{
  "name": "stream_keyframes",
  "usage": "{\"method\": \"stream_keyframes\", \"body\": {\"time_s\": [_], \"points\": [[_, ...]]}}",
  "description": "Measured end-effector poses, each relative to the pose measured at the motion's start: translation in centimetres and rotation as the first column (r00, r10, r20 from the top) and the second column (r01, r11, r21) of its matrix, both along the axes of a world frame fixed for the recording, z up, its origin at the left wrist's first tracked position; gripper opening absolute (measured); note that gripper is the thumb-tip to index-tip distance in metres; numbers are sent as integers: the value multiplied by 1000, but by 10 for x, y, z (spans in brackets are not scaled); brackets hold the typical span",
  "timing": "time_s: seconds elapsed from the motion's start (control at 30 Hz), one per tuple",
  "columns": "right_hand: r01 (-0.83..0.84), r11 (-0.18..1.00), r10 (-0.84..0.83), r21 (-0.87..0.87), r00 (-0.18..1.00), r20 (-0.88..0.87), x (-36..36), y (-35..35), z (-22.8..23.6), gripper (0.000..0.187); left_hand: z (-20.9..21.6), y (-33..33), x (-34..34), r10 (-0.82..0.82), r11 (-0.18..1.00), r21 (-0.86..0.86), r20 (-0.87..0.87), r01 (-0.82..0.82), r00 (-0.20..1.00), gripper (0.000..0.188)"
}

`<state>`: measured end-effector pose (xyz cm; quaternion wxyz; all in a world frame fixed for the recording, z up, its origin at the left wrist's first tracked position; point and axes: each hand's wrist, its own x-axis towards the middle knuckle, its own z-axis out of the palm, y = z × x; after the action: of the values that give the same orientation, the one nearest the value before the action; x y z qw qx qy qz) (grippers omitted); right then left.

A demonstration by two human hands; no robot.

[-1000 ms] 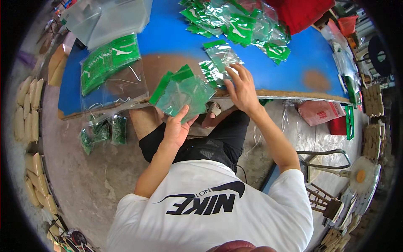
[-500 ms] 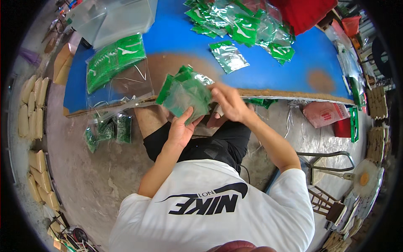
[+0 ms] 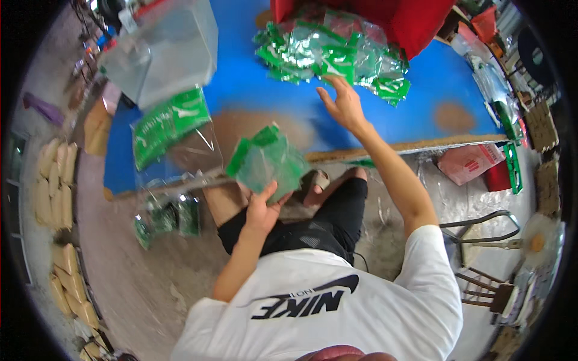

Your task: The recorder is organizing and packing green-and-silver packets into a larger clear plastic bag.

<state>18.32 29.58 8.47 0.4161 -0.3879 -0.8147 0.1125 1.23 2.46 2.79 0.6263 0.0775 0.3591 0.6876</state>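
Observation:
My left hand grips the lower edge of a fanned stack of clear and green plastic packets, held over my lap at the table's front edge. My right hand stretches across the table. Its fingers are apart, with the tips at the near side of a loose heap of similar packets; whether they touch it I cannot tell. Left of the held stack, a clear bag filled with green packets lies on the table, its empty end toward the front edge.
The blue table has a worn brown front edge. A red container stands behind the heap, and a translucent plastic bin at the back left. Filled green bags lie on the floor at left; a metal-framed chair stands at right.
My right hand has left the held stack and reached forward to the heap. The single packet that lay apart before the heap no longer shows there. My left hand still holds the stack.

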Motion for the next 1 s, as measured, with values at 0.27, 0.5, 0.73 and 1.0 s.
{"method": "stream_keyframes", "body": {"time_s": [0.27,0.5,0.73,1.0], "points": [[-158,986,162,-58,804,572,-8,-56,-41,98,-39,-35,-37,-69,994,88,83,62,994,56],[-386,502,-172,-774,833,-527,-29,-164,2,32,-13,-18,-34,-157,972,214,274,99,949,60],[-257,923,189,-288,952,-242,-32,-65,12,45,-3,-6,-24,-1,996,93,-20,3,1000,52],[365,931,-330,-16,859,393,-26,130,-39,91,0,-41,-31,75,984,172,-136,-51,988,66]]}}
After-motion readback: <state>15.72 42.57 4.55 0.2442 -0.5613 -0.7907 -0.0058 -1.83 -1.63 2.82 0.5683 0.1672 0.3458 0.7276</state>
